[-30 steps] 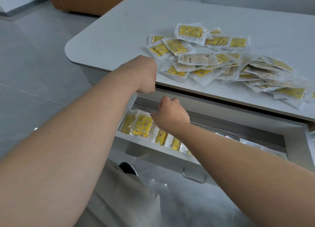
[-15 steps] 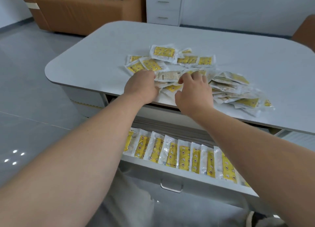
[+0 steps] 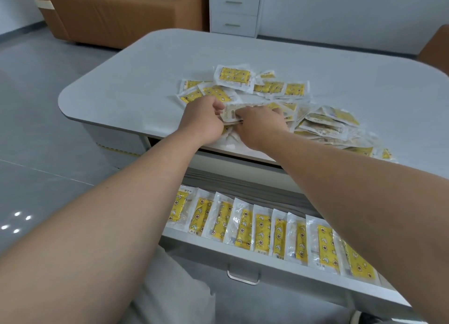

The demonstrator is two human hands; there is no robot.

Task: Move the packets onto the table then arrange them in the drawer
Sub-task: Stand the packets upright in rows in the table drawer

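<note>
A loose heap of yellow-and-clear packets [image 3: 279, 90] lies on the white table [image 3: 136, 80], near its front edge. My left hand [image 3: 204, 119] and my right hand [image 3: 260, 124] meet over the heap's near side, both pinching a packet [image 3: 232, 112] that shows its pale printed back. Below the table edge the drawer [image 3: 267, 263] stands pulled out. Inside it several packets [image 3: 262, 229] stand in a neat overlapping row from left to right; my right forearm hides the row's right end.
A metal handle [image 3: 243, 277] sits on the drawer front. Behind the table stand a brown sofa [image 3: 116, 15] with clutter on it and a white two-drawer cabinet [image 3: 234, 10]. Grey tiled floor lies to the left. My trouser leg shows below the drawer.
Both hands rose from the drawer to the heap on the table and closed together on one packet. The view lifted, showing more of the room and the filled row.
</note>
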